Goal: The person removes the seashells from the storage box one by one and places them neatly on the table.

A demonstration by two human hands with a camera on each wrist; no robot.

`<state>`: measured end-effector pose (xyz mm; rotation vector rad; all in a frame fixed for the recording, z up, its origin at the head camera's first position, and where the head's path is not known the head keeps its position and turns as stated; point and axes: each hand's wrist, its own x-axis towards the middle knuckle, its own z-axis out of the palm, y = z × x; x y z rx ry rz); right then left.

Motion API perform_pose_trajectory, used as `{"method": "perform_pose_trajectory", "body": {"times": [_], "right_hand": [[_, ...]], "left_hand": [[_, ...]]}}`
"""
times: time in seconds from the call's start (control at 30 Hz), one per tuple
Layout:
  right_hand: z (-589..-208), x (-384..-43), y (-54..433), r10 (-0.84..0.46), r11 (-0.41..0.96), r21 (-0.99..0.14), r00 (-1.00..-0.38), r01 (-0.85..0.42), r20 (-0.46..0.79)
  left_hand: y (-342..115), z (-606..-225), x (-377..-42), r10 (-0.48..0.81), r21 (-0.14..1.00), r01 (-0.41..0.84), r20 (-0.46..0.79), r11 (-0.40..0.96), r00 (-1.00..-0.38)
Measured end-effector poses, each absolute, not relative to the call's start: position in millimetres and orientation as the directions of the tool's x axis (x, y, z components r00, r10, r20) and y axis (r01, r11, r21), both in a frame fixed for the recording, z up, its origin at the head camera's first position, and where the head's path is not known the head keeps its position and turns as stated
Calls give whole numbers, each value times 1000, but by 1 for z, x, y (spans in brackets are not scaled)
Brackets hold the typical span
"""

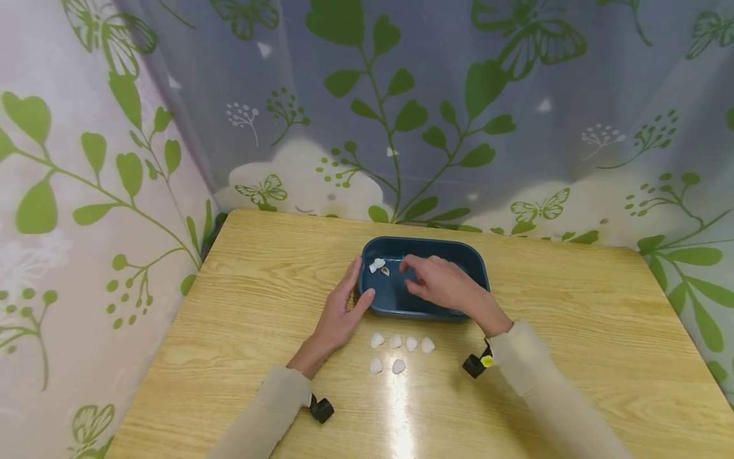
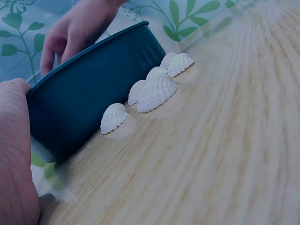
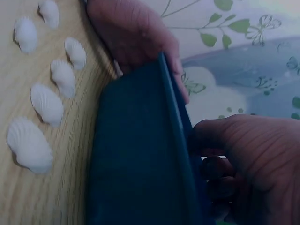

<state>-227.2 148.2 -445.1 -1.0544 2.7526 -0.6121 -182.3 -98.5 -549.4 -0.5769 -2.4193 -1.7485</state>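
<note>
A dark blue plastic bin (image 1: 424,313) stands on the wooden table. My left hand (image 1: 338,315) rests against its left end, fingers along the outer wall and thumb at the near corner of the rim. Over the bin's inside is my right hand (image 1: 441,280), its fingers loosely bent, thumb and index apart. No object shows between them; the other fingertips are partly hidden behind the wall in the right wrist view. In the bin's left part lie white shells (image 1: 376,264) and a small darker shell (image 1: 385,271). Several white ribbed seashells (image 2: 157,93) lie in front of the bin.
The loose shells form two rows on the table (image 1: 258,287), four-sided and pale wood, between the bin and its near edge. A curtain (image 1: 424,146) printed with leaves and butterflies hangs behind the table. Both wrists carry small black cameras (image 1: 322,410).
</note>
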Motion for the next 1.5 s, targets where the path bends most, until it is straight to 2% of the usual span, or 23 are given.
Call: {"method": "perform_pose_trajectory", "body": {"times": [0.37,0.6,0.9,1.17,1.37,1.5], "right_hand": [[-464,-262,134,-667,691,-422,-743,-587,-59],[-477,-270,124,-665,722,-370,-733,-584,-142],[-480,-270,125,-624,749,-338,-778,-570,-72],[-479,-272,132,-514,845,-246,-848,-475,-128],[-473,-273,144,-470,870,-259,-865,-419,-178],[-474,-273,154,-501,847,-314,-843,-430,-197]], "left_hand": [[-98,-548,-183,237,902,344,286,260,-929],[-98,-548,-183,246,894,359,297,267,-923],[-98,-549,-182,244,892,358,295,278,-924],[-98,-549,-182,231,899,351,295,263,-927],[-97,-549,-183,230,901,338,280,272,-932],[-98,-550,-182,233,893,341,279,292,-931]]}}
